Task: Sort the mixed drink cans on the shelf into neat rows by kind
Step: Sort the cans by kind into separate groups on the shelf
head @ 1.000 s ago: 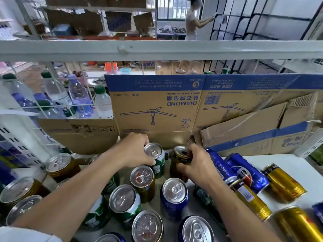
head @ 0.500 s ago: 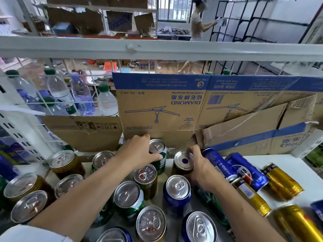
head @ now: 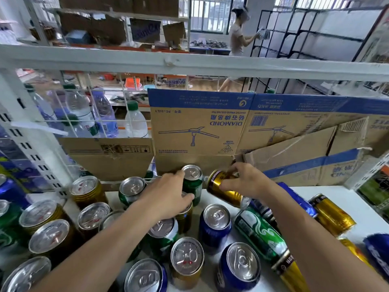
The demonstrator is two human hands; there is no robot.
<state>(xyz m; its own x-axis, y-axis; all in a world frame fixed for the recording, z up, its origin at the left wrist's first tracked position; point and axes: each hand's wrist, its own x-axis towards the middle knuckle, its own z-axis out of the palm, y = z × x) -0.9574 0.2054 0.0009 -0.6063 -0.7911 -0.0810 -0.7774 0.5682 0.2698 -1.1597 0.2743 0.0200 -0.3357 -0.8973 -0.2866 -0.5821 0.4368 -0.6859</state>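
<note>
The gold can point(head: 226, 191) lies tilted on its side at the back of the shelf point(head: 345, 200), gripped by the curled fingers of the right hand point(head: 247, 181). Just beside it, the left hand point(head: 168, 199) wraps around the upright green can point(head: 192, 184). A cardboard box point(head: 195, 131) stands directly behind both; further upright cans point(head: 214, 226) stand in front

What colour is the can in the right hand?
The can in the right hand is gold, with a dark band near its top. It shows in the head view.
</note>
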